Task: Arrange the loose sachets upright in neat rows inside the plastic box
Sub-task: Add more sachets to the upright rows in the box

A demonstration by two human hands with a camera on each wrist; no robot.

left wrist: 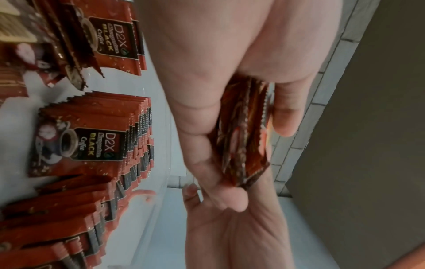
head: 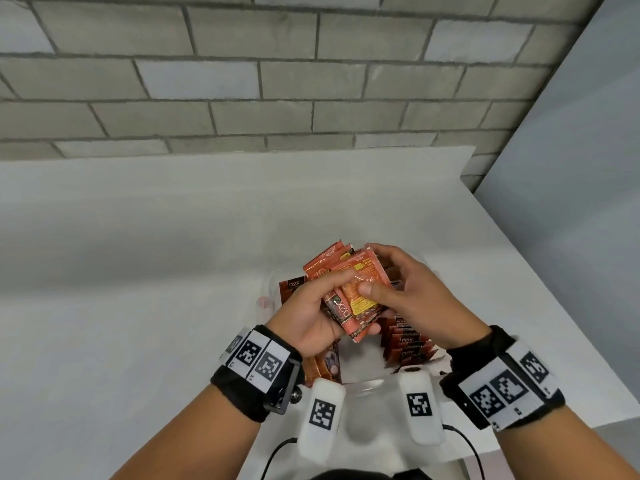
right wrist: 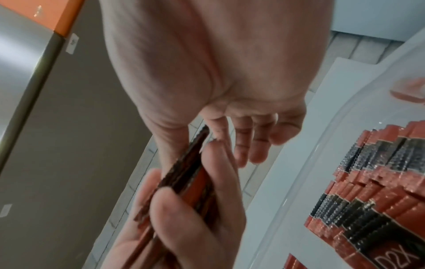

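Both hands meet above the clear plastic box (head: 363, 384) on the white counter (head: 138, 271). The left hand (head: 308, 313) curls its grip round a fanned bundle of sachets (head: 353, 289); the right hand (head: 412, 292) pinches the top one, thumb on its face. Upright sachet rows (left wrist: 92, 134) fill the box's sides, bare floor between them.

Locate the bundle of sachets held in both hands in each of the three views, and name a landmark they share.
Head: bundle of sachets just below centre, between left hand and right hand.
Left wrist: right of centre, edge-on.
Right wrist: lower centre, edge-on.
Shared landmark: the row of upright sachets in the plastic box.
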